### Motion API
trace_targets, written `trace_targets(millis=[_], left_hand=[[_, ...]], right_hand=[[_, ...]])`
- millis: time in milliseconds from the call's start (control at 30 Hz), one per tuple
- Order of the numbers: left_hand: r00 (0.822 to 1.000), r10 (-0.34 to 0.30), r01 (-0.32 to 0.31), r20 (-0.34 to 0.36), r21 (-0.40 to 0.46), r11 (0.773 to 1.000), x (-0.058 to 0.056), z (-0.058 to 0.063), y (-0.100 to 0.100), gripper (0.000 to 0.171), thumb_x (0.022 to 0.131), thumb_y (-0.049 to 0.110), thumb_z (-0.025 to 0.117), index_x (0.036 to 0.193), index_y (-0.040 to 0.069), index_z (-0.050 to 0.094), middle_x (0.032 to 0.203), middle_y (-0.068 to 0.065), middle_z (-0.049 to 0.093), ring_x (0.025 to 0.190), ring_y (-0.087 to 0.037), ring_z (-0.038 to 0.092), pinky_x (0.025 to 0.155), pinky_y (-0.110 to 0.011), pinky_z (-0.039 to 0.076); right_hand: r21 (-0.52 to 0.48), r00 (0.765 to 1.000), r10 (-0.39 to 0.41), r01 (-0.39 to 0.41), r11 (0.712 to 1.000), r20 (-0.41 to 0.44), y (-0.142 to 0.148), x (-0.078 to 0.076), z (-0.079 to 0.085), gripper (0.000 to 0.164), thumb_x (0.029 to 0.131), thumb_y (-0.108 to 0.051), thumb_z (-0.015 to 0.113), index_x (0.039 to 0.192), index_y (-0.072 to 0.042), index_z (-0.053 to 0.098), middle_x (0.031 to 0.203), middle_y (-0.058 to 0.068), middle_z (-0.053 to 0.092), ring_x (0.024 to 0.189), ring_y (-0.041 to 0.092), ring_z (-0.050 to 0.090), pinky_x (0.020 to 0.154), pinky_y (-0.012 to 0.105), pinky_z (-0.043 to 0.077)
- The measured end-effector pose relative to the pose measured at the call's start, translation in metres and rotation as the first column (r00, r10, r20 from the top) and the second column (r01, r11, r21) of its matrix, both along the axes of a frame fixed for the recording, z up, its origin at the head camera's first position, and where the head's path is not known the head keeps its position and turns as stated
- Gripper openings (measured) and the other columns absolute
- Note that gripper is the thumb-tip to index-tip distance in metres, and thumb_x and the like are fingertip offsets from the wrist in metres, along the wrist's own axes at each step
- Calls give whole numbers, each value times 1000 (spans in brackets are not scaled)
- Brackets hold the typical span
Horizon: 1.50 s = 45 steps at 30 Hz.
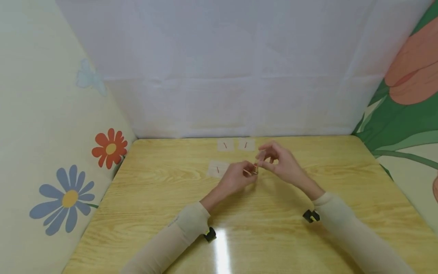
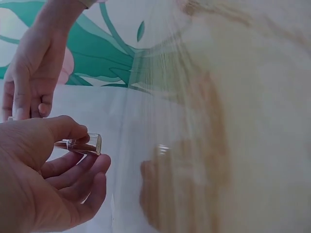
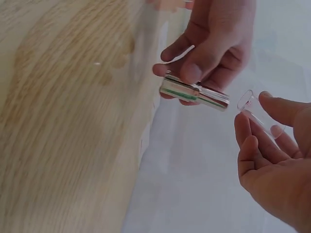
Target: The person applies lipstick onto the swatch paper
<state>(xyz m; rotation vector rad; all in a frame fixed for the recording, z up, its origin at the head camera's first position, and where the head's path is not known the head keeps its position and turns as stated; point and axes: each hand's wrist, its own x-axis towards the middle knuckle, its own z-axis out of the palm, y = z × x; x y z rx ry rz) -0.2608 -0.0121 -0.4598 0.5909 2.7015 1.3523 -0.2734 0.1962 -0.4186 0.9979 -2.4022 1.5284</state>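
In the right wrist view, my left hand (image 3: pixel 221 48) pinches a shiny metallic lipstick tube (image 3: pixel 175 89) between thumb and fingers. My right hand (image 3: pixel 282 155) holds a clear see-through cap (image 3: pixel 257 116) by its side, its open rim facing the tube's end. A small gap separates the two. Seen from the head, the left hand (image 1: pixel 236 177) and right hand (image 1: pixel 280 161) meet above the table, with the lipstick tube (image 1: pixel 255 170) between them. The left wrist view shows the tube (image 2: pixel 92 144) at the left fingertips; the cap is mostly hidden there.
Beyond the hands, two pale cards with red marks (image 1: pixel 226 144) (image 1: pixel 246 144) lie near the back edge of the wooden table (image 1: pixel 164 213). A third card (image 1: pixel 216 169) lies beside the left hand. A white sheet (image 1: pixel 219 76) hangs behind.
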Motion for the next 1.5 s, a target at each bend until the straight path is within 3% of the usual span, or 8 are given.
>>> trace_targets(millis=[133,333,567,800,1067,1300,1433,1500], left_hand=[[1000,-13,12,26,65,998,1,1,1,24,93,11,75,116,3,69,107,-5,71,90,-15,68,75,-26,56],[998,11,-20,65,137,990,0,3,2,27,93,15,77,116,4,70,106,-3,72,89,-13,69,72,-28,57],[997,55,-64,52,190,980,1,10,2,29,91,21,80,113,5,72,97,0,72,85,-13,69,70,-29,57],[993,85,-105,86,262,959,0,13,5,23,88,16,83,107,8,75,93,2,73,83,-13,70,70,-29,58],[992,110,-125,67,312,942,0,15,5,24,85,12,86,105,7,75,92,1,73,83,-15,71,71,-30,58],[994,86,-105,71,351,931,-3,11,1,27,86,13,85,110,6,74,98,0,74,88,-15,71,74,-29,58],[994,60,-92,94,384,919,-4,8,-3,31,87,15,84,115,7,73,107,-2,73,94,-17,71,78,-31,58],[993,58,-91,99,372,924,-5,8,-5,32,89,16,82,118,6,72,112,-5,72,96,-17,70,78,-32,58]], right_hand=[[10,999,-3,3,1000,-41,-2,0,-3,39,91,0,76,127,-2,59,100,11,72,89,27,67,69,29,48],[26,998,-14,15,1000,-54,-1,-2,-4,37,91,1,75,124,-4,59,97,6,71,89,22,67,72,33,52],[31,999,-21,22,999,-48,0,-2,-7,39,90,1,77,125,-3,59,99,7,72,88,22,68,74,44,55],[-16,999,-51,51,999,5,-1,1,-2,37,86,8,77,116,8,56,100,19,71,88,33,69,76,36,56],[-67,999,-18,20,998,26,-1,-1,-5,34,85,7,78,109,5,54,102,17,71,89,31,70,79,33,57],[-74,997,1,5,997,78,-5,-2,-7,42,88,12,73,123,6,51,109,21,66,100,37,67,84,40,57],[-70,999,-15,19,997,51,-2,-6,-8,42,89,10,74,125,4,53,108,19,66,98,34,67,83,37,57],[-66,999,-33,34,997,30,3,-11,-7,42,89,9,74,126,5,54,107,19,67,97,34,68,82,35,57]])
